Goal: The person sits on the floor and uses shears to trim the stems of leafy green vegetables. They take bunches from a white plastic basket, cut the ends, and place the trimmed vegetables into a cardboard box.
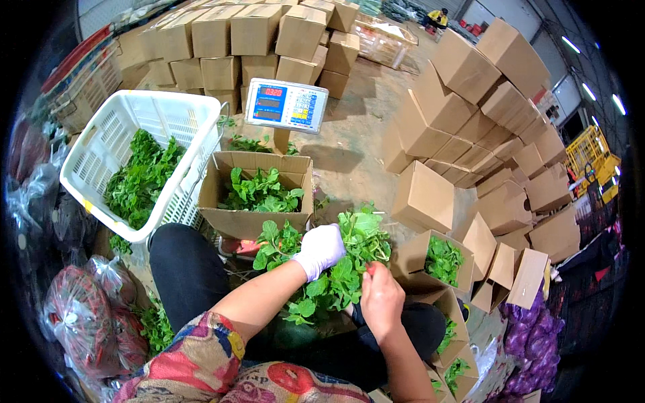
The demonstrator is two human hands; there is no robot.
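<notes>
My left hand (pixel 322 248), in a thin white glove, grips a large bunch of leafy green herbs (pixel 346 277) that looks like mint. The bunch spreads above my lap, stems toward the right. My bare right hand (pixel 380 299) is closed beside the stems, pinching a small red object (pixel 371 269); what it is cannot be made out. Just beyond the left hand stands an open cardboard box (pixel 254 221) part filled with the same greens. It rests at a digital scale, whose display (pixel 286 106) on a post shows lit red digits.
A white plastic crate (pixel 174 201) with loose greens is at left. Stacked cartons (pixel 257 30) rise behind and at right (pixel 468 106). Open boxes with greens (pixel 443 259) line my right side, near purple net sacks (pixel 531 347). Plastic bags (pixel 78 317) lie left. A person (pixel 437 19) is far back.
</notes>
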